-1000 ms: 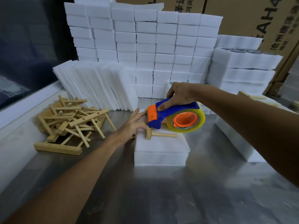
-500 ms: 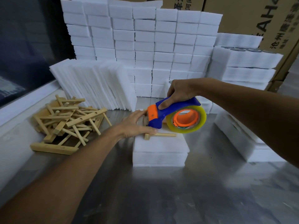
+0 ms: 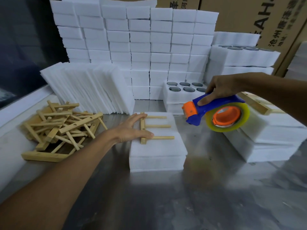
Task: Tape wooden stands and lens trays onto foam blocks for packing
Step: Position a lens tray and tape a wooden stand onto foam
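Left hand (image 3: 131, 128) flat on the left edge of the foam block (image 3: 157, 146), fingers (image 3: 141, 116) spread wide and pressing on the crossbar of the wooden stand (image 3: 150, 128). Stand lying on top of the block, three pegs pointing right. Block itself two slabs deep, in the middle of the shiny metal surface (image 3: 166, 196).

Right hand (image 3: 219, 90) raised to the right of the block, fingers wrapped around the blue handle of the tape dispenser (image 3: 214, 113); orange nose tilted down and left, clear roll hanging at the back, clear of the foam.

Behind the block, touching the wall of stacked foam (image 3: 141, 44), a lens tray (image 3: 181, 95) with round dark holes. More trays on a stack at far right (image 3: 245, 53). Leaning row of thin foam sheets (image 3: 89, 87) at back left. Heap of loose wooden stands (image 3: 61, 127) to the left, well apart from the block. Low pile of foam slabs (image 3: 269, 140) on the right, under the dispenser, with a wooden piece (image 3: 255, 103) on top. Cardboard boxes (image 3: 259, 17) behind everything.
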The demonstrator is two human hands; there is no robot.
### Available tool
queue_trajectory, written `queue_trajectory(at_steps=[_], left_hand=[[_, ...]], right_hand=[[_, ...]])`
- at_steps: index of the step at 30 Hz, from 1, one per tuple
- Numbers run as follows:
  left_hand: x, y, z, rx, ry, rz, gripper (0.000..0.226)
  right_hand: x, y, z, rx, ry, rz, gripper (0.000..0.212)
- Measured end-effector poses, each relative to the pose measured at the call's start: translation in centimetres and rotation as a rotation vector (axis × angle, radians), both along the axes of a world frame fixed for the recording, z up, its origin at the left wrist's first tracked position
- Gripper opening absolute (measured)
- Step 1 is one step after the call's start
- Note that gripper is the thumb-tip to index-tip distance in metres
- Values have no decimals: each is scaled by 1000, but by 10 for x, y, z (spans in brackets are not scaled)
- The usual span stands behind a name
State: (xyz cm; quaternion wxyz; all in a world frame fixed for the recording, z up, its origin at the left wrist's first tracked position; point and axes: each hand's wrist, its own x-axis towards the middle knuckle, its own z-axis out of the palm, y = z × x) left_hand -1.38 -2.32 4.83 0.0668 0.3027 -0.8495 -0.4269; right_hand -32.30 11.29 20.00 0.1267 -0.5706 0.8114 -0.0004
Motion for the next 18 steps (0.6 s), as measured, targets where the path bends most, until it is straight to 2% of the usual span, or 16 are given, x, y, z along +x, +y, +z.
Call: queue_trajectory(at_steps=[3,7,11,18], left_hand=[[1,-1,-1,16,7,-6,119],[0,0,-2,36,36,-7,111],[0,0,-3,40,47,-20,110],[0,-1,-5,34,64,3,118]], right_hand=[[-6,7,3,13,13,-13,74],[-7,12,9,27,15,-54,61],[7,2,-7,104,114,-30,73],[33,-15,-40,178,270,0,62]])
